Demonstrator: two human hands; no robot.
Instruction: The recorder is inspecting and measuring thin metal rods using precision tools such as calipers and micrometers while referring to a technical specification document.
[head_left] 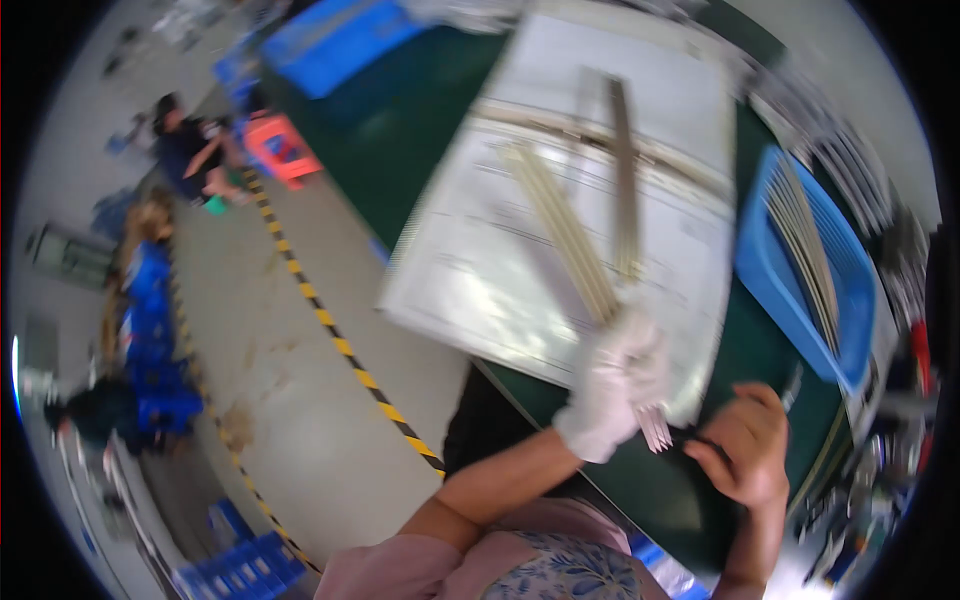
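One-handed, clasping thin strips (563,235) in the gloved left hand (620,370). Holding the right hand (745,442) just beside, thumb out, fingers bent; cannot tell its grip.

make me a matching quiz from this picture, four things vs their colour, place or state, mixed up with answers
Things:
1. left hand
2. right hand
3. basket
4. stool

Descriptions:
A. orange, upper left of the picture
B. white-gloved, holding pale strips
C. light blue, right side of the picture
D. bare, no glove

Pairs: 1-B, 2-D, 3-C, 4-A
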